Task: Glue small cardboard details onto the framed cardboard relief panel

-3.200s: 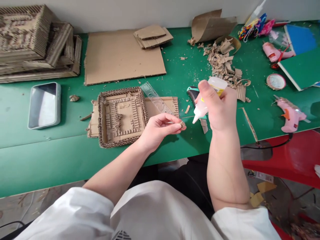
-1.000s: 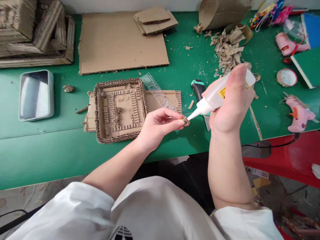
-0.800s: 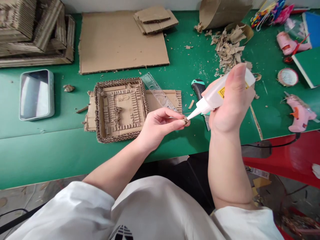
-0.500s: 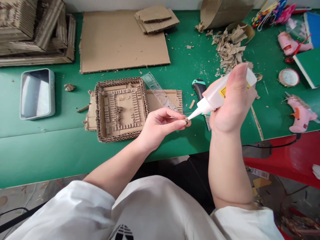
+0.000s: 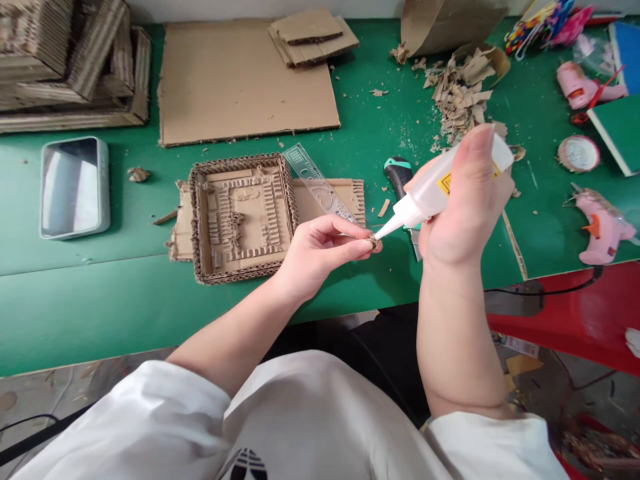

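Between thumb and fingers, my left hand [image 5: 320,257] pinches a small brown cardboard piece [image 5: 376,245] over the front part of the table. My right hand [image 5: 463,207] is wrapped round a white squeeze glue bottle [image 5: 431,190] with a yellow label. The bottle tilts down to the left, its pointed nozzle touching or almost touching the cardboard piece. Left of my hands lies a square cardboard tray [image 5: 243,272] with a corrugated rim and small ridged strips inside. A clear ruler [image 5: 320,185] rests beside it. Behind the bottle is a utility knife [image 5: 399,177], partly covered.
A large cardboard sheet [image 5: 240,87] lies at the back, near stacked corrugated frames [image 5: 107,73]. Cardboard scraps [image 5: 463,97] are heaped at back right. Pink glue guns [image 5: 603,223] and a tape roll [image 5: 579,154] lie on the right. A white-framed device [image 5: 75,187] sits at left.
Almost nothing differs. Both hands, the glue bottle and the cardboard piece keep the same place, with the nozzle shifted very slightly to the left.
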Motion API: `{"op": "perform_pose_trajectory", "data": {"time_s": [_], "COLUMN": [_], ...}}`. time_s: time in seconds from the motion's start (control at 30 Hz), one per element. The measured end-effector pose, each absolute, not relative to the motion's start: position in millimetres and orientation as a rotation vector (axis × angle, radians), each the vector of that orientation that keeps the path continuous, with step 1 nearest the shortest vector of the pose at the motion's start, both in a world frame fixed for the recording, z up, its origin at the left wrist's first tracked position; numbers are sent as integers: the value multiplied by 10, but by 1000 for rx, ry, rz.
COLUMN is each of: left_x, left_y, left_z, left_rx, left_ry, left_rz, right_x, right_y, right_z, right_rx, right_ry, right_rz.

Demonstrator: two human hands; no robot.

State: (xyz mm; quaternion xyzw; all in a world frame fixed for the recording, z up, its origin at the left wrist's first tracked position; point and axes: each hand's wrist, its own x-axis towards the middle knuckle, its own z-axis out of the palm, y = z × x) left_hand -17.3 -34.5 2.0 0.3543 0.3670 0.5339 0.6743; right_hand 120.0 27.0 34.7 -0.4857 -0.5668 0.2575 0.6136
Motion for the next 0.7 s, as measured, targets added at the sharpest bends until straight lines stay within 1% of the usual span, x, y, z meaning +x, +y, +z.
{"op": "perform_pose_trajectory", "data": {"time_s": [0.37,0.53,0.7], "left_x": [-171,-174,-177], "left_y": [-341,-343,-347], "left_z": [14,7,5], "left_rx": [797,818,827], "left_ry": [807,815,842], "left_rz": [1208,1213,1210], "right_x": [1189,1179,1183], "right_y": [276,248,242], "right_z": [352,392,398], "right_rx": [-1117,-1045,-1096], "right_ry": [-1274,-1237,-1279], "right_rz": [610,670,613]}}
